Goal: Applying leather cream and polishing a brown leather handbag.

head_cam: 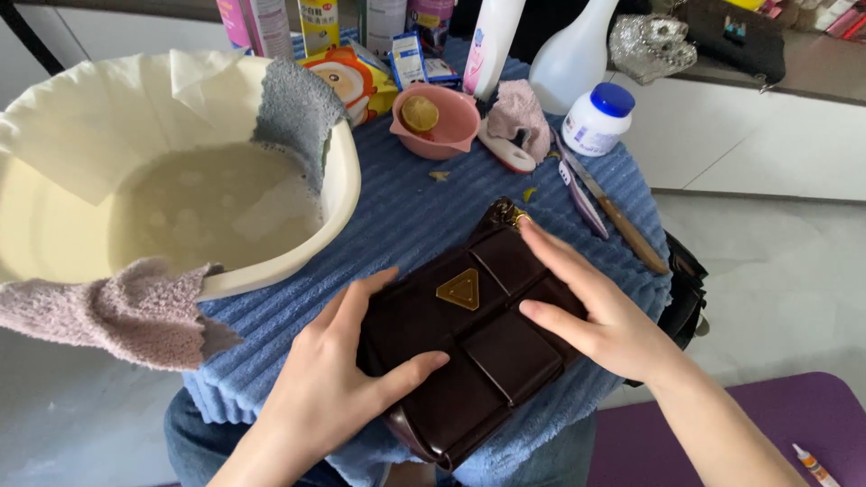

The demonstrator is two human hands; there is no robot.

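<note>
A dark brown quilted leather bag [478,334] with a gold triangle badge lies on a blue ribbed towel [406,207] over a small table. My left hand [334,379] grips the bag's near left corner, thumb laid across its front panel. From the right, my right hand [586,307] rests flat on the bag's far side, fingers stretched toward the gold clasp at its top.
A cream basin [338,194] of cloudy water stands at the left, with grey and pink cloths draped over its rim. Behind are a pink bowl [437,122] with a lemon slice, a knife [618,216], a white jar [595,117], bottles and boxes. A purple mat [722,424] lies at lower right.
</note>
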